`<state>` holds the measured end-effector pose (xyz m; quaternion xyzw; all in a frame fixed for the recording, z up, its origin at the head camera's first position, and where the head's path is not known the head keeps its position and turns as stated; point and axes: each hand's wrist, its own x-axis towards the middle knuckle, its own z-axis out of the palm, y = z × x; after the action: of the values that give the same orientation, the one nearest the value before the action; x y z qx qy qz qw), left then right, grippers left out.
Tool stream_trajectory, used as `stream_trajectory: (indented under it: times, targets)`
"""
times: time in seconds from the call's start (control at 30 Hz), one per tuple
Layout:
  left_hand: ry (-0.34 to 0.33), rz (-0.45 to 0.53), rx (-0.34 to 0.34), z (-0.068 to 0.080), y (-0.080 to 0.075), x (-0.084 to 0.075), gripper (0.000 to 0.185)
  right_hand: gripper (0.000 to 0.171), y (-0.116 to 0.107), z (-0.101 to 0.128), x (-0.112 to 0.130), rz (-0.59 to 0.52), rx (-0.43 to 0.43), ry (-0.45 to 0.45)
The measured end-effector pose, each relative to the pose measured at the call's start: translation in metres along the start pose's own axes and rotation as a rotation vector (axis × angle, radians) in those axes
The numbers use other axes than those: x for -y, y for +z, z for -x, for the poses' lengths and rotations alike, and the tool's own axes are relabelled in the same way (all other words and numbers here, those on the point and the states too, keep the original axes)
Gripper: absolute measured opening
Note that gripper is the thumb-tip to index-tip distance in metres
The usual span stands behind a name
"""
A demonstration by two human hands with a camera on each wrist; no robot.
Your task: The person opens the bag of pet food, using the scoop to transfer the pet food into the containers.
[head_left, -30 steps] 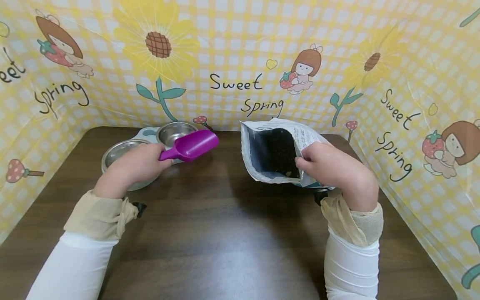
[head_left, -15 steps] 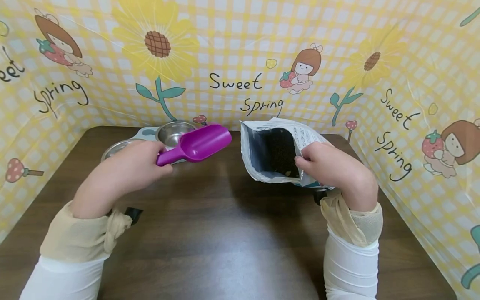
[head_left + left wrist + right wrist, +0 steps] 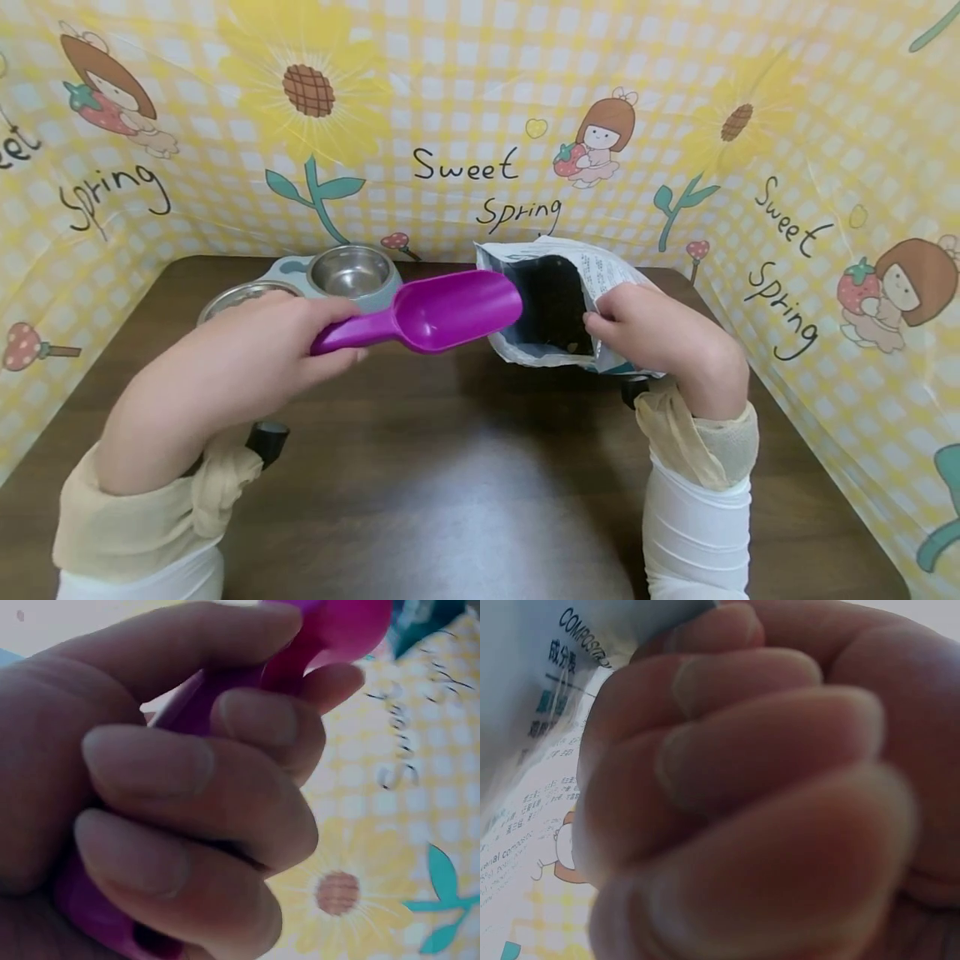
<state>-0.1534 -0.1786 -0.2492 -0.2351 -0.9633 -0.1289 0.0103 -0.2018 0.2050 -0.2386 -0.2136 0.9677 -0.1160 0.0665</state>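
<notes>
Purple scoop (image 3: 450, 315) held by its handle in the left hand (image 3: 225, 367), fingers curled round it; its bowl reaches the mouth of the bag (image 3: 551, 312). Right hand (image 3: 660, 342) pinches the bag's open edge, holding it tilted near the table's (image 3: 450, 467) far edge. Dark pellets visible inside. Two steel bowls (image 3: 351, 271) sit at the far left corner.

Glossy purple plastic scoop (image 3: 442, 315); shiny metal bowls (image 3: 351, 271); printed bag (image 3: 558, 308) with a smooth, foil-like lining; dark, matt wood-grain worktop (image 3: 450, 467).
</notes>
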Motion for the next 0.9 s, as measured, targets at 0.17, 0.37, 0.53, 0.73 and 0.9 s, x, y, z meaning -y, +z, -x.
stream_trajectory:
  times: [0.17, 0.37, 0.53, 0.73, 0.9]
  targets:
    - [-0.008, 0.089, 0.017, -0.016, -0.001, -0.018, 0.019, 0.051, 0.001, -0.001, 0.000, 0.007, -0.001, -0.002]
    - [-0.033, 0.108, 0.037, -0.037, 0.000, -0.033, 0.018, 0.051, 0.001, -0.001, -0.002, 0.015, -0.002, -0.004]
    - [-0.015, 0.073, 0.006, -0.048, 0.005, -0.037, 0.026, 0.051, 0.000, -0.001, -0.001, 0.026, -0.012, -0.011]
    - [-0.055, 0.068, -0.023, -0.065, 0.017, -0.040, 0.023, 0.051, 0.000, -0.001, 0.000, 0.030, -0.014, -0.015]
    - [-0.070, 0.107, -0.020, -0.076, 0.028, -0.045, 0.011, 0.050, 0.003, -0.002, -0.003, 0.028, -0.019, -0.026]
